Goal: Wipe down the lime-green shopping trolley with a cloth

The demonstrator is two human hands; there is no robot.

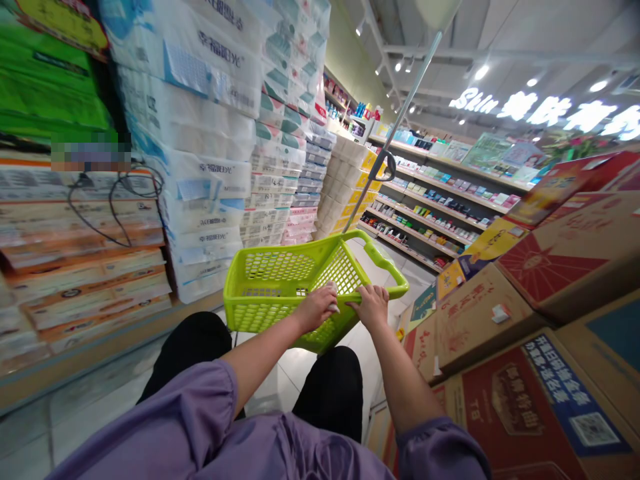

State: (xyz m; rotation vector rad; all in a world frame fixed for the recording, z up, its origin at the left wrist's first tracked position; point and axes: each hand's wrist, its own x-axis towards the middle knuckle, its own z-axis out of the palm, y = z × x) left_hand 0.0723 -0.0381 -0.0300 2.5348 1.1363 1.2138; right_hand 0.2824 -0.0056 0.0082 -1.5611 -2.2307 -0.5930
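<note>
A lime-green plastic shopping basket (280,280) stands tilted in front of me in a shop aisle. It looks empty. Both of my hands grip its near rim side by side. My left hand (316,307) is curled over the rim, with a small white thing showing at its fingers. My right hand (373,305) is wrapped round the rim just to the right of it. A long grey pull handle (400,120) rises from the basket's far end up towards the ceiling.
Stacked packs of tissue paper (210,133) tower on the left beside low shelves of boxed goods (85,280). Red and brown cardboard boxes (540,313) crowd the right side. Shelves of small goods (435,207) run along the aisle ahead over a pale tiled floor (285,380).
</note>
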